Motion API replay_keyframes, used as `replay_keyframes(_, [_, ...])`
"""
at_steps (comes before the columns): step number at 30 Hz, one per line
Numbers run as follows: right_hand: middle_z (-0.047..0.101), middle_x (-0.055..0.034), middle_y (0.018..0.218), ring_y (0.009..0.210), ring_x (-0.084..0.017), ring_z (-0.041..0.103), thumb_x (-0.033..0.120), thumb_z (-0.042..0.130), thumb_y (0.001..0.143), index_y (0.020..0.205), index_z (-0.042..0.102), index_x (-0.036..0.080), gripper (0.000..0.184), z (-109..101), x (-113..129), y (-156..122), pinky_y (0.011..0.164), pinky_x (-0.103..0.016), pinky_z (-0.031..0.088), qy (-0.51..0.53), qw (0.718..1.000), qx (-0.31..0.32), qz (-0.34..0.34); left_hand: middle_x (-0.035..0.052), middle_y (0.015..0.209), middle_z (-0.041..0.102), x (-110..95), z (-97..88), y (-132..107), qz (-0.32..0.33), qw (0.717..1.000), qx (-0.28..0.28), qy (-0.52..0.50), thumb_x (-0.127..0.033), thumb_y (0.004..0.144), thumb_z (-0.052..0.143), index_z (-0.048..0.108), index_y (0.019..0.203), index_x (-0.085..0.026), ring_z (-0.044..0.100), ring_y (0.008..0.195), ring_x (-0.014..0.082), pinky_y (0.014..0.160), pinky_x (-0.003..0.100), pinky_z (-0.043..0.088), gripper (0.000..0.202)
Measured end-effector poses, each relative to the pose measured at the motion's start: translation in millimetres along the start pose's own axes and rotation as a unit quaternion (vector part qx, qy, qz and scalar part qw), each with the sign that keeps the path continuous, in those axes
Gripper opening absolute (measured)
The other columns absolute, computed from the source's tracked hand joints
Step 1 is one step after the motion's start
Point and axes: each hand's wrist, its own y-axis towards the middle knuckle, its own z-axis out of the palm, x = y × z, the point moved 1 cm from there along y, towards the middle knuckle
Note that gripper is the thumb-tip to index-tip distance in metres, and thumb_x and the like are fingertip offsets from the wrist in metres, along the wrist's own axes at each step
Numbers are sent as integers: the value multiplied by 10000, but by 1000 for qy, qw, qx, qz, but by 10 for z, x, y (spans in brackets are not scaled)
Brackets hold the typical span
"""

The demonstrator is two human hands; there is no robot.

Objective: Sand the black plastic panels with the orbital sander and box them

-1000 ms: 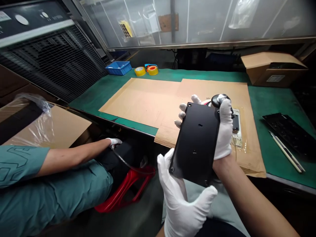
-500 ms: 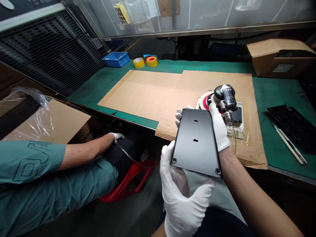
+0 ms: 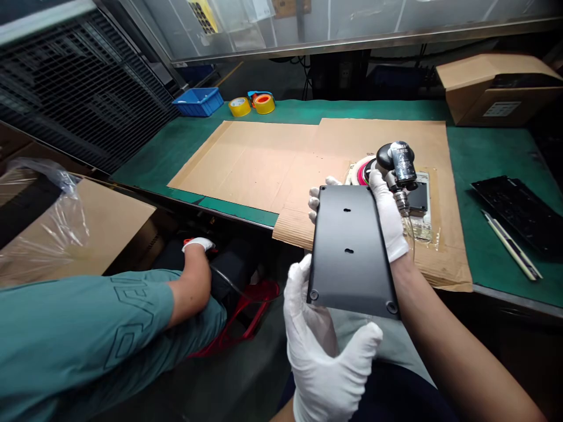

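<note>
A flat black metal plate (image 3: 352, 246) is tilted up before me, with two keyhole slots down its middle and round fittings in its corners. My gloved right hand (image 3: 387, 220) grips it from the far side, thumb along the right edge and fingertips showing past the left edge. Below it, my gloved left hand (image 3: 328, 357) has fingers stretched up by the lower left corner and the thumb spread apart; whether it touches the plate I cannot tell. Just behind the right hand, a black round-pad sander (image 3: 398, 163) rests on the cardboard.
Cardboard sheets (image 3: 246, 158) cover part of the green bench (image 3: 488, 152). To the right lie a black panel (image 3: 519, 214) and pen-like tools (image 3: 512, 243). Tape rolls (image 3: 240, 106), a blue bin (image 3: 199, 102) and a carton (image 3: 497, 94) stand behind. A co-worker's arm (image 3: 191, 287) is at left.
My view has shifted slightly. The plate stays in my right hand, while my left thumb has moved slightly. The co-worker's arm has swung inward, its elbow now bent.
</note>
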Motion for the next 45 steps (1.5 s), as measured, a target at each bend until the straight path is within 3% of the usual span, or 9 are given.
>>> replay_keyframes(15, [737,-136,1099,1015,-292,709,776,434,955,1105,629,203,624,8,-20,1,892,-515,620,0,1000,-4,12,101,1551,511,8,0,-6,2,999,-26,27,-622,917,685,346,1592,-433,606,1346,335,976,473,670,778])
replay_keyframes(19, [737,-151,1117,1039,-306,715,805,372,958,1131,628,197,682,31,-47,-29,875,-518,625,7,1000,-17,8,19,1424,619,121,-15,6,-3,991,-67,114,-709,662,851,372,1559,-533,533,1411,379,960,588,639,1032])
replay_keyframes(22, [738,-155,1138,1079,-309,709,810,399,947,1133,634,199,681,34,-84,-35,900,-522,621,17,1000,-1,7,73,1269,677,201,-212,669,-11,986,-52,156,-796,522,872,455,1496,-486,371,1539,290,820,528,594,1104])
replay_keyframes(23, [739,-153,1143,1090,-308,707,803,411,948,1134,636,199,671,32,-96,-34,915,-523,618,21,1000,5,8,123,1230,674,247,-343,1073,-21,985,-45,167,-830,539,841,478,1479,-399,296,1571,241,787,493,575,1096])
replay_keyframes(24, [741,-150,1143,1098,-306,706,791,421,952,1134,638,199,657,30,-109,-33,928,-524,614,24,1000,12,8,233,1325,587,309,-506,1549,-18,985,-38,169,-754,689,803,311,1469,-104,137,1598,222,874,538,330,1128])
replay_keyframes(26, [744,-144,1138,1100,-305,705,761,441,961,1134,643,197,624,25,-132,-31,955,-531,605,25,999,24,10,112,1172,657,520,-899,2584,-88,976,-3,198,-723,449,916,655,1228,-274,225,1596,292,1149,560,482,937])
replay_keyframes(30, [751,-131,1117,1076,-307,709,743,489,947,1103,650,201,587,15,-161,-27,980,-547,595,28,999,29,8,54,1179,647,1116,-1627,4042,-178,959,48,214,-323,366,952,707,1003,-321,271,1586,307,1329,482,173,682])
replay_keyframes(34, [754,-143,1087,1032,-316,722,773,457,944,1058,653,194,622,23,-147,-32,921,-528,620,31,999,-2,12,55,1208,644,1516,-1932,4317,-170,961,79,204,-217,393,906,707,900,-301,247,1594,294,1298,478,122,551])
replay_keyframes(45, [762,-142,1104,990,-310,739,768,436,961,1150,661,191,648,133,-20,-65,874,-498,642,15,999,-26,-32,45,1193,645,1883,-2180,4624,-152,960,133,195,-70,529,801,700,817,-258,242,1599,230,1280,442,9,358])
